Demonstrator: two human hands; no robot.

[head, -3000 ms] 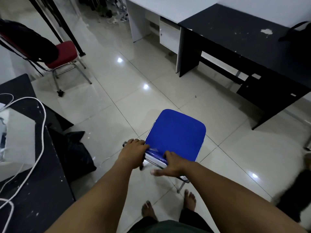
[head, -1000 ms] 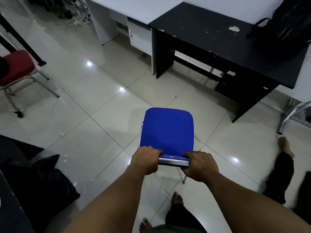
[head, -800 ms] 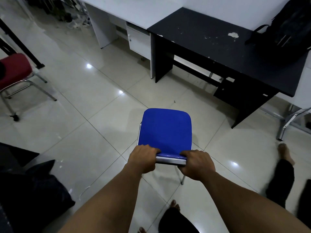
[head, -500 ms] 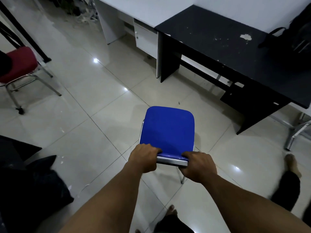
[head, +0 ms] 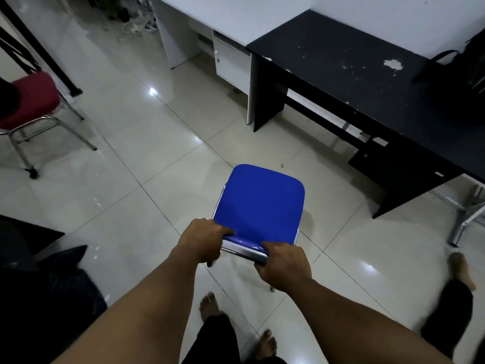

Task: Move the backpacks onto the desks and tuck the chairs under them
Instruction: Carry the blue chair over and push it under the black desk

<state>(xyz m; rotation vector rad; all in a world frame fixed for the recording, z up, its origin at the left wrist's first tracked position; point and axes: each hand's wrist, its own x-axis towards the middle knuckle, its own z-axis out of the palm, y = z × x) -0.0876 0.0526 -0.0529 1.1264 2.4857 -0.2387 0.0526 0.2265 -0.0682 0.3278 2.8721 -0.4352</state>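
A blue padded chair (head: 259,203) with a chrome frame stands on the tiled floor in front of me. My left hand (head: 202,241) grips the left end of its near chrome bar, and my right hand (head: 284,264) grips the right end. A black desk (head: 367,82) with scuffed paint stands ahead to the right, a short way beyond the chair. A black backpack (head: 464,64) lies on the desk's far right end, cut by the frame edge. A red chair (head: 31,98) stands at the far left with something dark on it.
A white desk (head: 231,19) with a drawer unit adjoins the black desk's left end. A dark bag (head: 47,292) lies on the floor at lower left. Another person's bare foot and dark trouser leg (head: 456,279) are at right, near chrome chair legs (head: 464,222). My bare feet (head: 210,306) show below.
Both hands, which earlier held the chair loosely, now grip its near bar. The chair and I have moved closer to the black desk, and the view has swung slightly.
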